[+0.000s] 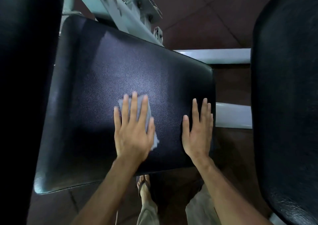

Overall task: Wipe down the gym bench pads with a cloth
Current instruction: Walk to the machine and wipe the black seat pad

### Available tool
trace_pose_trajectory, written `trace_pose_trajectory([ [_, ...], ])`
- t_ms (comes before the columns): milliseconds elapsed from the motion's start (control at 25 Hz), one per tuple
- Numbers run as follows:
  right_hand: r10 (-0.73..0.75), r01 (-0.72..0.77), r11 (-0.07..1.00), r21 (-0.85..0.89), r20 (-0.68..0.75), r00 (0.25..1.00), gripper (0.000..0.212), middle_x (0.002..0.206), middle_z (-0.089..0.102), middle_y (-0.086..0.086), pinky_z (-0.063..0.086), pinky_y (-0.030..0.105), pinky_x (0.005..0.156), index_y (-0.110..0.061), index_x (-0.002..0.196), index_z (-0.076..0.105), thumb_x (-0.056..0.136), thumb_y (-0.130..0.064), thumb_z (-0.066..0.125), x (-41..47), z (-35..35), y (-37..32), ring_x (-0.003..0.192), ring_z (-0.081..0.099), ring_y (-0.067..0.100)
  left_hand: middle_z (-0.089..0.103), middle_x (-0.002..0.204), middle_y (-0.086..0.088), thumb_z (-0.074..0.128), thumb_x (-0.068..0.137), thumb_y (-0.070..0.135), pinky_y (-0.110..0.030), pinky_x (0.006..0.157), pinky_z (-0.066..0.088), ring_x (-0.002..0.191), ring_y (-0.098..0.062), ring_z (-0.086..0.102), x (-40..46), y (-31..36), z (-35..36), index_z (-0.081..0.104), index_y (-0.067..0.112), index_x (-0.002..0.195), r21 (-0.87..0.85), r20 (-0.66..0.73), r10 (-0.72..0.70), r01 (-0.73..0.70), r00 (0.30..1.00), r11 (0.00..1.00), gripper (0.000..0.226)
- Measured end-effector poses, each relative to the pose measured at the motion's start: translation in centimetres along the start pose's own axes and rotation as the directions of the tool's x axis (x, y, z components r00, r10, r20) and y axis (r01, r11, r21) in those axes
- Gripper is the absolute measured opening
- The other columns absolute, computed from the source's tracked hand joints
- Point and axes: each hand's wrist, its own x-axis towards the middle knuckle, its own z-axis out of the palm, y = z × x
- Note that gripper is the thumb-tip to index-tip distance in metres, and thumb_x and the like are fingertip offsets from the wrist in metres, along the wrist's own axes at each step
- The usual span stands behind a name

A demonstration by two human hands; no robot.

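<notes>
A wide black textured bench pad (106, 80) fills the middle of the head view. My left hand (133, 131) lies flat on it with straight fingers, pressing a small grey cloth (148, 119) against the pad; most of the cloth is hidden under the palm. My right hand (197, 131) rests flat and open on the pad near its right edge, holding nothing. Two more black pads flank it: one at the far left (29, 87), one at the right (285, 104).
A pale grey metal frame (118, 12) rises behind the pad, with cross tubes (230, 115) on the right between the pads. Dark reddish floor tiles (206, 18) lie beneath. My sandalled foot (144, 188) and light trousers show below the pad's front edge.
</notes>
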Motion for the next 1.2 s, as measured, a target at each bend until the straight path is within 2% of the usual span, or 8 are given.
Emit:
trace_pose_trajectory([
  [120,-0.005,0.005,1.0,-0.023,-0.002,1.0,0.058,0.168,0.003,0.007,0.007,0.041,0.126,-0.024,0.157,0.018,0.103,-0.043,0.028,0.0,0.0,0.0,0.155,0.0,0.021,0.004,0.167,-0.012,0.021,0.103,0.046,-0.049,0.125,-0.002,0.154,-0.032,-0.002,9.1,0.9,-0.3,0.008,0.019,0.158,-0.069,-0.037,-0.023,0.021,0.999,0.997,0.063],
  [280,-0.005,0.004,1.0,-0.027,-0.014,1.0,0.058,0.168,0.005,0.007,0.007,0.04,0.126,-0.024,0.157,0.018,0.103,-0.042,0.029,-0.1,0.2,0.0,0.155,0.001,0.021,0.008,0.165,-0.017,0.02,0.1,0.052,-0.052,0.125,-0.001,0.153,-0.036,-0.001,16.0,2.5,-0.5,0.011,0.013,0.157,-0.055,0.008,0.072,-0.072,0.997,0.996,0.07],
  [480,-0.003,0.003,1.0,0.003,-0.005,1.0,0.058,0.168,0.003,0.004,0.008,0.042,0.126,-0.025,0.157,0.018,0.104,-0.042,0.029,-0.1,0.0,0.0,0.155,-0.001,0.019,0.008,0.167,-0.009,0.02,0.101,0.052,-0.048,0.126,-0.002,0.155,-0.029,-0.002,8.7,2.7,0.0,0.009,0.019,0.158,-0.093,0.023,0.202,-0.199,0.979,0.975,0.067],
  [640,-0.003,0.003,1.0,0.023,-0.001,1.0,0.058,0.168,0.002,0.003,0.008,0.041,0.126,-0.026,0.157,0.017,0.103,-0.043,0.029,0.0,-0.1,-0.2,0.155,-0.003,0.017,0.004,0.167,-0.003,0.022,0.103,0.048,-0.047,0.125,0.0,0.155,-0.023,-0.003,-2.5,1.5,0.3,0.007,0.025,0.158,-0.056,0.014,0.025,-0.024,1.0,0.998,0.061],
  [800,-0.001,0.001,1.0,0.024,0.006,1.0,0.058,0.168,0.002,0.002,0.006,0.039,0.126,-0.026,0.157,0.018,0.103,-0.043,0.029,0.0,-0.1,-0.2,0.155,-0.003,0.017,0.004,0.167,-0.007,0.022,0.104,0.045,-0.048,0.124,-0.004,0.155,-0.026,-0.003,2.8,0.4,-0.3,0.008,0.025,0.158,-0.064,-0.015,-0.075,0.074,0.997,0.995,0.059],
  [920,-0.003,0.003,1.0,0.005,-0.004,1.0,0.057,0.168,0.004,0.004,0.005,0.038,0.126,-0.025,0.157,0.019,0.103,-0.042,0.03,-0.1,-0.1,-0.1,0.155,-0.001,0.018,0.006,0.166,-0.012,0.02,0.103,0.045,-0.049,0.124,-0.004,0.154,-0.033,-0.001,11.7,0.5,-1.2,0.01,0.019,0.158,-0.09,-0.02,0.011,-0.013,1.0,0.996,0.061],
  [1000,-0.002,0.002,1.0,0.001,-0.015,1.0,0.057,0.168,0.005,0.005,0.005,0.037,0.126,-0.024,0.157,0.02,0.103,-0.041,0.031,-0.1,-0.2,0.0,0.155,0.0,0.019,0.007,0.166,-0.013,0.019,0.102,0.046,-0.048,0.124,-0.004,0.154,-0.034,-0.002,13.9,0.9,-0.9,0.009,0.018,0.158,-0.075,0.006,0.065,-0.064,0.998,0.995,0.063],
  [1200,-0.009,0.008,0.998,0.062,0.008,1.0,0.056,0.168,0.006,0.004,0.009,0.042,0.126,-0.024,0.157,0.021,0.104,-0.041,0.031,-0.1,-0.3,0.1,0.155,0.0,0.018,-0.002,0.167,-0.008,0.016,0.105,0.043,-0.047,0.126,0.001,0.154,-0.029,-0.009,4.3,4.0,1.0,0.002,0.018,0.158,-0.125,0.024,0.192,-0.188,0.981,0.974,0.06],
])
